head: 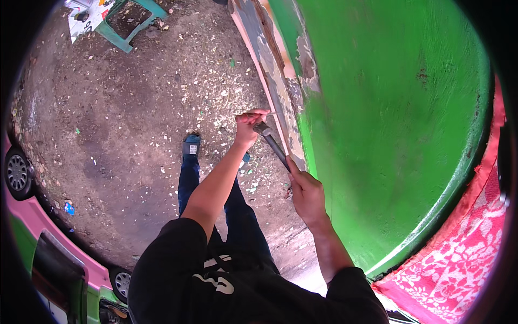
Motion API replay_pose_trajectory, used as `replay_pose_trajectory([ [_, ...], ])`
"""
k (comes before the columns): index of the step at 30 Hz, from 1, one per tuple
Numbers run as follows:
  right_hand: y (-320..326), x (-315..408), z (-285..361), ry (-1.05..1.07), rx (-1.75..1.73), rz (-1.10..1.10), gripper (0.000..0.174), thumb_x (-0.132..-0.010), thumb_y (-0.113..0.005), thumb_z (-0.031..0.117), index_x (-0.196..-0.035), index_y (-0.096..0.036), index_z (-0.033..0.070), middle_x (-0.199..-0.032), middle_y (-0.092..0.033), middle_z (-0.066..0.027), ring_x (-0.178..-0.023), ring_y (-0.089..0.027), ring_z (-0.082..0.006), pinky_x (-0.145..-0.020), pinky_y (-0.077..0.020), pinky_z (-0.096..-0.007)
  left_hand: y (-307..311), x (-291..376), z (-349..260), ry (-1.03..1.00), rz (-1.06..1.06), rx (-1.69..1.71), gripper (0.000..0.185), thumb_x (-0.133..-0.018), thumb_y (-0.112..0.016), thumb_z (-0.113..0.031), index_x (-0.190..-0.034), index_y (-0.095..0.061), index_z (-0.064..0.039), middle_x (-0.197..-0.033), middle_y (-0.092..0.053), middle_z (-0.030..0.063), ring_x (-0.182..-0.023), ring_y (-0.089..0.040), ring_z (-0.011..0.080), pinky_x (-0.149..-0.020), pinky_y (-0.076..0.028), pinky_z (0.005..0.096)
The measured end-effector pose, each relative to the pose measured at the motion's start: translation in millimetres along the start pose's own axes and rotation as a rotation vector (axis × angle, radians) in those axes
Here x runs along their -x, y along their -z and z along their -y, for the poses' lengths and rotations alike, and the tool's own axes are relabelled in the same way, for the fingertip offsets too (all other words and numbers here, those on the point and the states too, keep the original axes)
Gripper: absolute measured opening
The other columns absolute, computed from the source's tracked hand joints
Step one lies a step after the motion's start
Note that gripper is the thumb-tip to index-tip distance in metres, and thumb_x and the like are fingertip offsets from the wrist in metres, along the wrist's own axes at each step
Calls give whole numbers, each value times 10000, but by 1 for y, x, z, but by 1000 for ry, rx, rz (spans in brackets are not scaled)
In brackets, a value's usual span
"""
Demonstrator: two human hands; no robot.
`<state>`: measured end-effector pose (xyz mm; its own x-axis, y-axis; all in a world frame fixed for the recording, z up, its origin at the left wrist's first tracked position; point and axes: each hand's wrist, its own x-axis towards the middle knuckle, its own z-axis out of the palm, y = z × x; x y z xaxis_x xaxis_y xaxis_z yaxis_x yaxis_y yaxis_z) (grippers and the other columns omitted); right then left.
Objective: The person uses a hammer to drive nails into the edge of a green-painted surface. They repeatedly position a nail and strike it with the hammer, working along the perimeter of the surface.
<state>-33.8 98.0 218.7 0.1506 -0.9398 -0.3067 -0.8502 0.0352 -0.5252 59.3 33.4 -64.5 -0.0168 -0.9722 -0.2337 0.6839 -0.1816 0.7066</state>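
Observation:
My left hand (247,126) grips a thin metal tool (274,113), probably a chisel. Its tip meets the lower part of a vehicle's body panel, and its handle is mostly hidden by the fingers. In my right hand (308,193) is a hammer (276,148), held by its dark shaft. The hammer's head is close beside my left wrist, on the side towards the panel. Along the pink-edged lower strip (279,87) the paint is stripped to patchy grey and brown. Above it spreads the smooth green panel (388,121).
Paint flakes litter the dirt ground (133,109) around my feet. A teal plastic stool (117,40) stands far left beside a printed sheet (83,22). A green and pink car (56,251) is at lower left. Red-and-white patterned cloth (449,263) lies beyond the panel's right edge.

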Motion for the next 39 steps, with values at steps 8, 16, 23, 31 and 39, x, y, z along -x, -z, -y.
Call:
replay_pose_trajectory([
  [8,-9,16,-24,-155,-120,-22,410,-907,-586,-16,-1307,-577,70,-677,-559,-61,-609,-505,-87,-602,-450,-245,-4,-14,-12,-1,92,-58,119,-906,-588,45,-987,-661,-6,-1102,-673,100,-1037,-628,161,-911,-502,281],
  [16,-8,30,-30,-297,-182,-28,387,-915,-566,-13,-1295,-583,55,-825,-656,-67,-723,-556,-70,-698,-469,-220,-2,-1,-11,-121,238,-122,124,-866,-619,84,-938,-671,-3,-1116,-668,115,-1036,-620,165,-901,-492,279],
  [23,-5,44,-36,-238,-123,-85,425,-913,-569,-2,-1330,-555,81,-711,-528,-134,-631,-486,-137,-657,-445,-249,7,14,0,-71,390,-206,41,-900,-601,30,-896,-608,-10,-1151,-616,129,-1017,-595,145,-898,-456,301],
  [31,-3,55,-38,-268,-140,-102,411,-915,-569,2,-1320,-561,71,-757,-572,-141,-662,-525,-141,-701,-462,-249,-4,19,2,-161,457,-103,551,-848,-615,-522,-804,-568,25,-906,-573,74,-782,-502,98,-909,-437,322],
  [39,-12,66,-42,-200,-139,-90,412,-871,-591,-45,-1274,-597,41,-790,-613,-113,-664,-563,-159,-646,-459,-268,-7,12,-7,-35,450,-305,537,-851,-616,-509,-792,-527,17,-936,-585,76,-655,-388,83,-808,-429,289],
])
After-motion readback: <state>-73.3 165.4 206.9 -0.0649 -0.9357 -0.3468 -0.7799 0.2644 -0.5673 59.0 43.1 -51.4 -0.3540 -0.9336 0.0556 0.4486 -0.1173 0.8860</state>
